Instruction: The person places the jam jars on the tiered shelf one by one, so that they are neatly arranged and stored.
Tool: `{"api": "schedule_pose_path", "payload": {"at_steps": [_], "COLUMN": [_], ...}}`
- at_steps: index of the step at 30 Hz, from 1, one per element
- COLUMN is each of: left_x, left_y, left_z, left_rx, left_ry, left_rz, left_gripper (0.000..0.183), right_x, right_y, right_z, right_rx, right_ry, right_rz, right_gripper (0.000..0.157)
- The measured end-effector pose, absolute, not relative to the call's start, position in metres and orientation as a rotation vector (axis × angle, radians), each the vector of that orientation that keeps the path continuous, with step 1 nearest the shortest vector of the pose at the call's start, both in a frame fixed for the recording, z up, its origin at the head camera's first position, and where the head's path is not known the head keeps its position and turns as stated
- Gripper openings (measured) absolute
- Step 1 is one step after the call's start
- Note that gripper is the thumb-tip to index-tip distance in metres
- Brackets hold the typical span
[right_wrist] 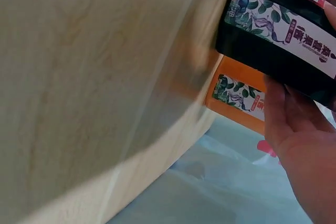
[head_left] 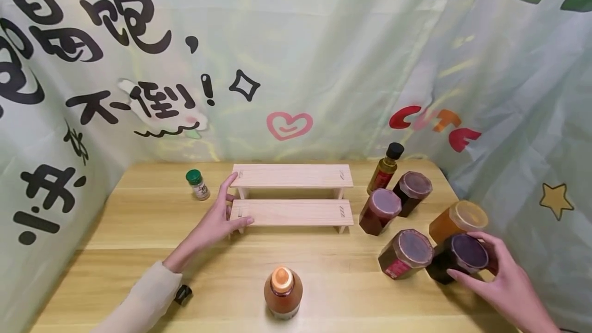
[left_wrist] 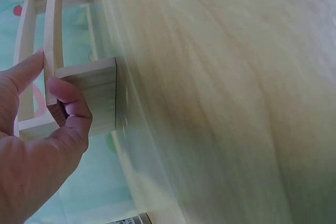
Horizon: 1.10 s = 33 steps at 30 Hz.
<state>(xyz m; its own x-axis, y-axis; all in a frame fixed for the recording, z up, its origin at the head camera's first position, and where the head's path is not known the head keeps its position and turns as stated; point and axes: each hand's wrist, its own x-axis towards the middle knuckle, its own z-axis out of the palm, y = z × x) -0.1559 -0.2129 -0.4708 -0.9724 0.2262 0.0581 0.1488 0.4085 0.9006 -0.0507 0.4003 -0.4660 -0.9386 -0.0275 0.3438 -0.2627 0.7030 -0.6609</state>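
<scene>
A pale two-step wooden rack (head_left: 291,213) stands at the back middle of the table. My left hand (head_left: 221,218) is at its left end; in the left wrist view, thumb and curled fingers pinch the end of a rack board (left_wrist: 52,40). On the right, my right hand (head_left: 501,276) grips a dark jar (head_left: 469,252), thumb on the near side and fingers round the far side. A printed label (right_wrist: 283,27) shows on that jar in the right wrist view. Right behind it is an orange jar (head_left: 458,220); a brown-red jar (head_left: 407,253) with a pink label stands to its left.
A reddish jar (head_left: 380,211), another dark jar (head_left: 411,191) and a black-capped oil bottle (head_left: 384,171) stand right of the rack. At the front is an orange-topped bottle (head_left: 283,294). Left lies a green-capped shaker (head_left: 198,185); a small black object (head_left: 183,295) is beside the left sleeve.
</scene>
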Motion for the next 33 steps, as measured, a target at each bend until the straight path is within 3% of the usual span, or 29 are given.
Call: {"api": "schedule_pose_path", "payload": {"at_steps": [15,33], "left_x": [-0.154,-0.158], "left_y": [-0.212,-0.213], "left_z": [-0.47,-0.471], "left_rx": [0.386,0.39], "left_ry": [2.546,2.557], "left_rz": [1.694,1.65], "left_gripper": [0.121,0.122], "right_x": [-0.042,-0.049], "right_y": [0.394,0.387], "right_z": [-0.45,-0.382], "right_rx": [0.135,0.099], "right_ry": [-2.564,-2.485], "right_rz": [1.05,1.02], "right_gripper": [0.101,0.104]}}
